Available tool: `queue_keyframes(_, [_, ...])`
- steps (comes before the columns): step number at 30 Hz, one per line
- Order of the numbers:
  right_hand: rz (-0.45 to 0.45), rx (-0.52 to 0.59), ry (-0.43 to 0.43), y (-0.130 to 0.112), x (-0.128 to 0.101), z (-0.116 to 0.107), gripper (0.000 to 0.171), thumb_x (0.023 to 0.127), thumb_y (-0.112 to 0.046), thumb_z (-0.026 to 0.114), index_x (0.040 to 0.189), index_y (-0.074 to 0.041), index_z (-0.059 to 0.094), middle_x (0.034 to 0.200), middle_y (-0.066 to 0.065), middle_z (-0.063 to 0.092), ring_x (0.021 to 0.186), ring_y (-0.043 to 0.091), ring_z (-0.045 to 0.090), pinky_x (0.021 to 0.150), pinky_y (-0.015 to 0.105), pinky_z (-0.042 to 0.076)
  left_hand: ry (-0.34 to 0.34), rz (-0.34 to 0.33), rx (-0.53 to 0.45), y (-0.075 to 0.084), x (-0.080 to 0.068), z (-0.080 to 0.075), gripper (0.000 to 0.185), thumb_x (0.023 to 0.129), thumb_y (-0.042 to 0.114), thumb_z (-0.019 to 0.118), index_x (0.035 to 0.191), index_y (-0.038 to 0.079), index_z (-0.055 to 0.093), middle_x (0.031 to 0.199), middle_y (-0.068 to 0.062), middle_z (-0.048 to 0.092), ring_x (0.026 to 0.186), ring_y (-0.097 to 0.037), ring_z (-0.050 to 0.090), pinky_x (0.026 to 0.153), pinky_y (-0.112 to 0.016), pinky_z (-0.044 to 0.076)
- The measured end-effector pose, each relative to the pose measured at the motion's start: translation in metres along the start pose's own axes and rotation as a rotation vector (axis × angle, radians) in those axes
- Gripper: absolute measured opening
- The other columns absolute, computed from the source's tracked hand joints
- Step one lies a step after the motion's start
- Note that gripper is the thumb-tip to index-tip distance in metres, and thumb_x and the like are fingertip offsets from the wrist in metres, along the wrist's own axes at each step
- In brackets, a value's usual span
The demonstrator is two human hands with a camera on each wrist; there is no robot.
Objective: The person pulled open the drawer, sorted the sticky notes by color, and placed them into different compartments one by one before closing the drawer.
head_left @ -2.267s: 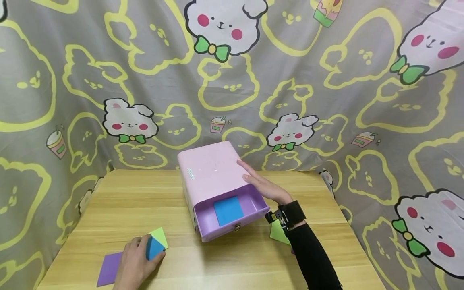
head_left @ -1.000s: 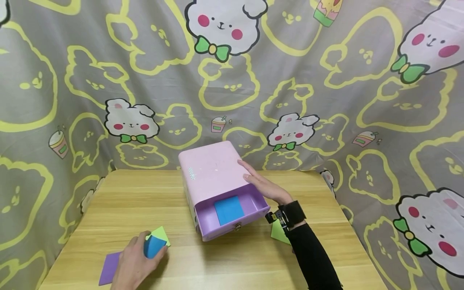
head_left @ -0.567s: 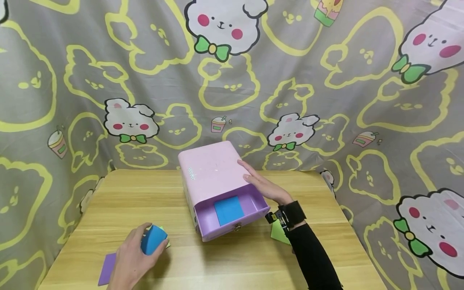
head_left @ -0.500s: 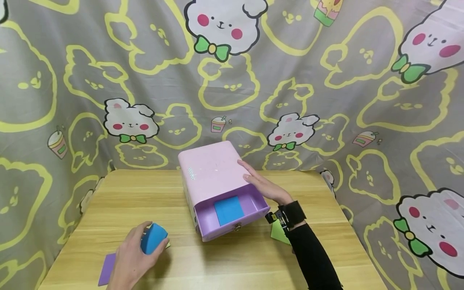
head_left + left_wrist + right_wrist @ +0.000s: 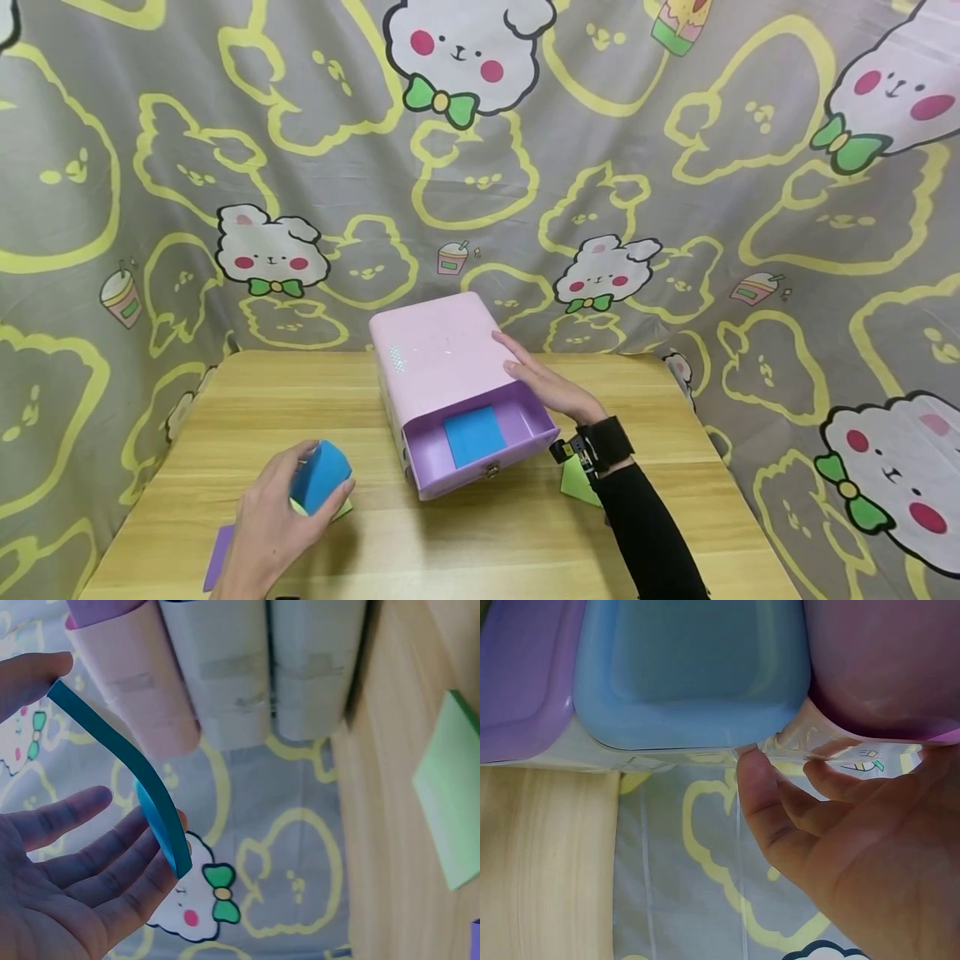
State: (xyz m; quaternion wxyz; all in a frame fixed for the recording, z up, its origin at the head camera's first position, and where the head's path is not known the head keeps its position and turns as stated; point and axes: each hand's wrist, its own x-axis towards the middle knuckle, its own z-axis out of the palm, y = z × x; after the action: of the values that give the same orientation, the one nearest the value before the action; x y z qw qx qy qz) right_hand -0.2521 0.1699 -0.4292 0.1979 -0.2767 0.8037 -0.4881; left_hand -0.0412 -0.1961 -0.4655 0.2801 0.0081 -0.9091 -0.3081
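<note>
As fingers (image 5: 139, 896) pinch its edges, blue sheet (image 5: 326, 471) bows; drawer (image 5: 527, 410) gapes.

The left hand (image 5: 272, 521) was bent in a grip, thumb (image 5: 34, 679) opposite the fingers (image 5: 124, 844); the right hand (image 5: 551, 387) reached forward, its black-sleeved arm (image 5: 648, 529) slanting up and leftward.

We see a grey curtain (image 5: 495, 237) printed with white rabbits (image 5: 272, 247) behind and beside a wooden table (image 5: 300, 400).
</note>
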Motion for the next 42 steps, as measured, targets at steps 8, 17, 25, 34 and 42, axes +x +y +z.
queue_keyframes(8, [-0.012, 0.017, 0.002, 0.002, 0.002, -0.001, 0.056, 0.108, -0.045, 0.035, 0.159, -0.049, 0.012, 0.172, -0.015, 0.003, 0.162, 0.021, -0.001, 0.128, 0.066, 0.005, 0.032, 0.093, -0.018, 0.013, 0.012, -0.003, 0.070, 0.065, 0.033, 0.094, 0.123, 0.003, 0.066, 0.109, -0.017, 0.073, 0.090, -0.033, 0.072, 0.065, -0.051, 0.062])
queue_keyframes(17, [-0.008, 0.001, 0.005, 0.003, 0.002, -0.001, 0.056, 0.108, -0.046, 0.036, 0.158, -0.050, 0.013, 0.172, -0.016, 0.003, 0.162, 0.020, -0.001, 0.128, 0.064, 0.005, 0.050, 0.186, -0.042, 0.028, 0.022, -0.004, 0.070, 0.063, 0.031, 0.094, 0.122, 0.002, 0.067, 0.106, -0.016, 0.074, 0.085, -0.029, 0.072, 0.062, -0.044, 0.062])
queue_keyframes(25, [-0.006, 0.003, 0.005, 0.002, 0.000, -0.001, 0.056, 0.108, -0.046, 0.037, 0.159, -0.049, 0.013, 0.172, -0.016, 0.002, 0.162, 0.020, -0.001, 0.128, 0.065, 0.005, 0.037, 0.225, -0.071, 0.044, 0.029, -0.006, 0.074, 0.063, 0.032, 0.095, 0.125, 0.003, 0.065, 0.110, -0.016, 0.074, 0.087, -0.028, 0.072, 0.067, -0.049, 0.064])
queue_keyframes(34, [0.001, 0.000, 0.011, 0.003, 0.000, 0.000, 0.055, 0.108, -0.046, 0.036, 0.158, -0.050, 0.013, 0.172, -0.015, 0.002, 0.162, 0.020, -0.002, 0.128, 0.064, 0.004, 0.034, 0.307, -0.079, 0.057, 0.037, -0.008, 0.075, 0.063, 0.034, 0.095, 0.124, 0.002, 0.065, 0.112, -0.013, 0.073, 0.089, -0.025, 0.072, 0.069, -0.046, 0.065])
queue_keyframes(42, [0.009, -0.007, 0.011, 0.003, 0.001, 0.001, 0.055, 0.108, -0.047, 0.036, 0.158, -0.051, 0.014, 0.172, -0.015, 0.002, 0.162, 0.020, -0.002, 0.128, 0.065, 0.004, 0.020, 0.344, -0.118, 0.069, 0.043, -0.007, 0.077, 0.062, 0.035, 0.096, 0.125, 0.003, 0.065, 0.116, -0.012, 0.073, 0.096, -0.024, 0.073, 0.075, -0.045, 0.065])
